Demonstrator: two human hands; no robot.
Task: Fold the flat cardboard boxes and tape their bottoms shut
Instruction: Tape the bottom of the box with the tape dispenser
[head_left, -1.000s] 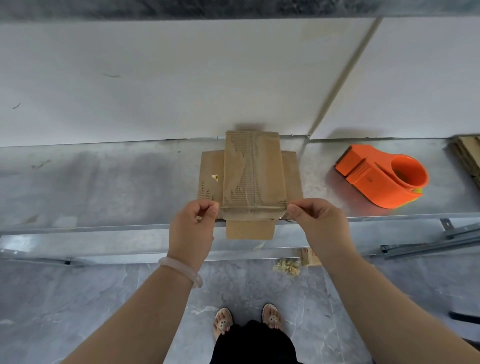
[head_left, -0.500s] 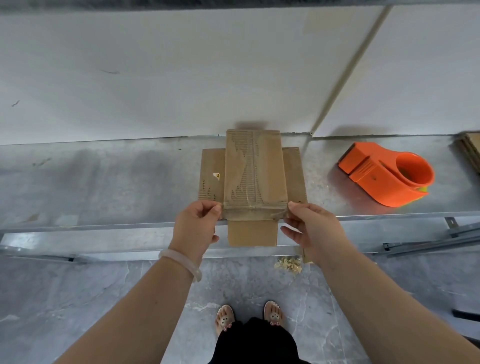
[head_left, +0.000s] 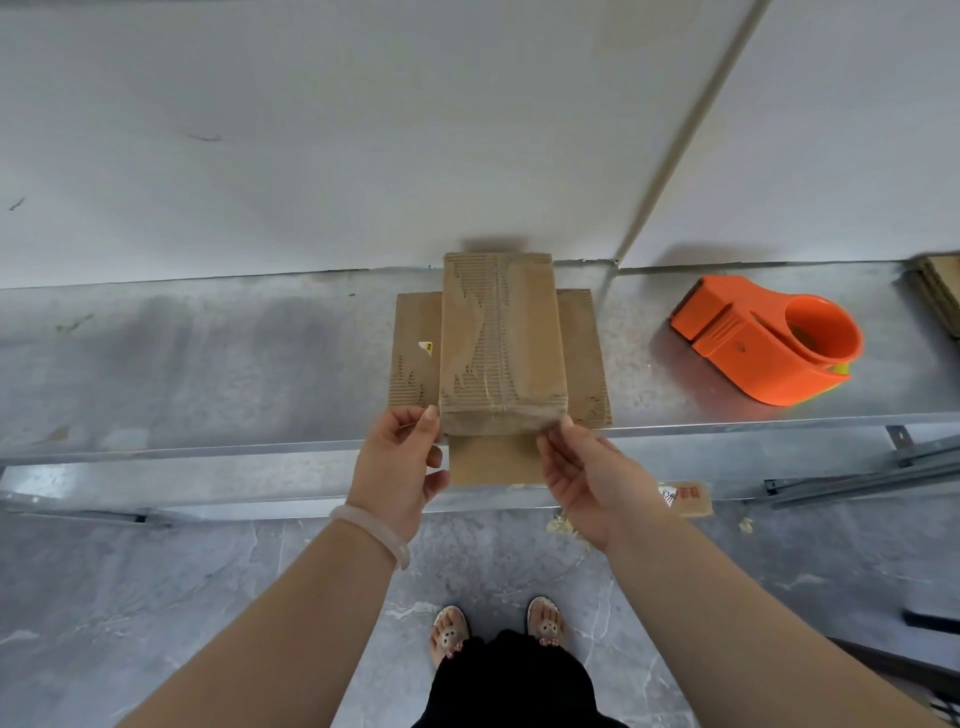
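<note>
Resting at the near edge of the bench (head_left: 208, 364), cardboard box (head_left: 501, 343) sat just far of both hands. Vs. 0.5 s prior: right hand (head_left: 592, 478) had dropped its pinch, palm turned up. Left hand (head_left: 397, 467), fingers curled, pinched near-left corner; right's fingers lay slack, tips touching near-right corner.

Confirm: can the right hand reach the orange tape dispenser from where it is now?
Probably yes. The orange plastic tape dispenser lies on the grey metal shelf, right of the brown cardboard box. The right hand only touches the box's near corner with open fingers, and nothing stands between.
</note>
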